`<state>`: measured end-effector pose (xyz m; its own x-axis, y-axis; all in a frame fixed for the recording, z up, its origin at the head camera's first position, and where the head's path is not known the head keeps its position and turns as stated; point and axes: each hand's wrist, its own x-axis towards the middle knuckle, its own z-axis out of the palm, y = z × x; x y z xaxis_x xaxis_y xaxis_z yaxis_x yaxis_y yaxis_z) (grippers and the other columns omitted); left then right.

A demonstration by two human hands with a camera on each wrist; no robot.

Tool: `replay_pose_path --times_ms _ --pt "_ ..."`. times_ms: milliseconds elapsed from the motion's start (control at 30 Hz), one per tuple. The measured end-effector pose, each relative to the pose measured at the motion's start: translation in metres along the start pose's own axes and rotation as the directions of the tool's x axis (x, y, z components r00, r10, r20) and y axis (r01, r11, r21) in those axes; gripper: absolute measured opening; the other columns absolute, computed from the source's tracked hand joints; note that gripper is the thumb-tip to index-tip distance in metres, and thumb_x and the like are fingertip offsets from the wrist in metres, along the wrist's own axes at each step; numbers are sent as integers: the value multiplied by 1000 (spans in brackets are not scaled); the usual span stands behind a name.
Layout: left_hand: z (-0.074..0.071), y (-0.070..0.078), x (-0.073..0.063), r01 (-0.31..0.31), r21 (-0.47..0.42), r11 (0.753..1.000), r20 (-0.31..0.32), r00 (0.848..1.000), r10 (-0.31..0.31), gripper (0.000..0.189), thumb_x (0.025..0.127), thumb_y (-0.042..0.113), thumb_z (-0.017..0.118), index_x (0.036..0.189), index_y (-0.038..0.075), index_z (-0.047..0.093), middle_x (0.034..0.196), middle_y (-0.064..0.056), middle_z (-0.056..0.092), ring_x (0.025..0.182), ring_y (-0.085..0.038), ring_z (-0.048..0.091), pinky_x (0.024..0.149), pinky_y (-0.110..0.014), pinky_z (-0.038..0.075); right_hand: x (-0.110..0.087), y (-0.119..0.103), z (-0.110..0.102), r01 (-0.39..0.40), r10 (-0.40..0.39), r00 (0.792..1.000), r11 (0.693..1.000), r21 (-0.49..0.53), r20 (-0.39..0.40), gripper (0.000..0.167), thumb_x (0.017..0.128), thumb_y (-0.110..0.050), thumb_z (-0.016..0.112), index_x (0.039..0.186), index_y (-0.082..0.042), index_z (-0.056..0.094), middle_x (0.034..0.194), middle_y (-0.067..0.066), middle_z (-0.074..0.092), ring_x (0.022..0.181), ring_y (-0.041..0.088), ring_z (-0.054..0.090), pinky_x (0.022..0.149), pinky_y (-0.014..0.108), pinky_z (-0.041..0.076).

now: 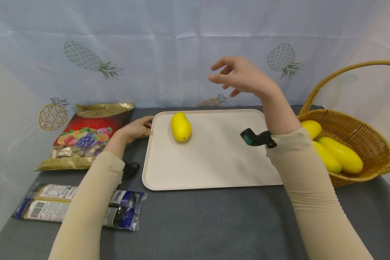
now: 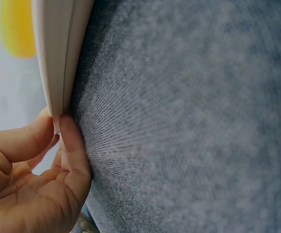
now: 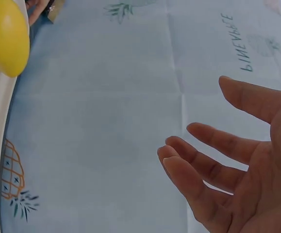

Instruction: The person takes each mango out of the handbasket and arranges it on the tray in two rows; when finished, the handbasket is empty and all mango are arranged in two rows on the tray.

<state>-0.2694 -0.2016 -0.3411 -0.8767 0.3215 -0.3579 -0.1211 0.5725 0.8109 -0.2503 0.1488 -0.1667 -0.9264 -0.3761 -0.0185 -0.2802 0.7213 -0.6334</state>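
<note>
A pale rectangular tray (image 1: 221, 155) lies on the dark cloth, with one yellow mango (image 1: 181, 127) near its far left corner. My left hand (image 1: 137, 129) pinches the tray's left rim; in the left wrist view, the thumb (image 2: 26, 141) is above the edge and a finger below it. Raised over the tray's far right part, my right hand (image 1: 242, 76) holds nothing, its fingers loosely bent. The right wrist view shows that hand (image 3: 227, 170) before the patterned backdrop, apart from the mango (image 3: 7, 39).
A wicker basket (image 1: 373, 141) with a tall handle and several mangoes (image 1: 341, 155) stands at the right. To the left lie a candy bag (image 1: 87, 133) and, nearer, a blue-and-white plastic packet (image 1: 52, 202). A pineapple-print cloth (image 1: 169, 65) hangs behind the tray.
</note>
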Motion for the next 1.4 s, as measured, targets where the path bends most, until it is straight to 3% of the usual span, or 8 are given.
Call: replay_pose_path --times_ms 200,433,900,1200,1400 --pt "0 -1 1 -4 4 1000 2 1000 4 73 99 -2 46 160 6 6 137 -23 32 107 -23 46 100 -34 44 -20 15 -19 17 -18 998 1000 -23 -53 55 95 -50 57 142 -23 51 127 6 57 106 20 59 73 30 60" --pt "0 -2 3 -4 13 1000 3 1000 4 72 99 -2 46 160 7 8 137 -22 34 106 -22 47 100 -33 44 -37 42 -40 10 -13 996 999 -38 -83 49 95 -46 59 135 -19 56 119 1 58 92 11 62 68 21 58" --pt "-2 -4 3 -14 23 1000 8 1000 14 73 99 0 47 160 8 6 138 -23 33 104 -22 48 102 -36 43 -77 104 -78 7 -7 997 1000 5 -83 37 99 -30 59 134 -19 56 106 -17 64 86 4 66 67 21 58" --pt "-2 -3 3 -8 28 1000 10 1000 8 73 100 0 48 160 8 7 139 -23 32 102 -20 47 98 -34 44 -100 152 -99 -82 81 996 995 -56 -24 35 102 -28 53 136 -20 51 109 -20 60 85 8 69 72 16 55" --pt "-3 -3 3 -10 16 1000 19 1000 9 74 99 0 47 160 7 6 139 -24 32 105 -23 47 97 -34 43 -111 191 -114 -174 175 984 977 -123 3 46 103 -33 51 144 -15 45 109 -29 57 90 -6 64 72 14 52"
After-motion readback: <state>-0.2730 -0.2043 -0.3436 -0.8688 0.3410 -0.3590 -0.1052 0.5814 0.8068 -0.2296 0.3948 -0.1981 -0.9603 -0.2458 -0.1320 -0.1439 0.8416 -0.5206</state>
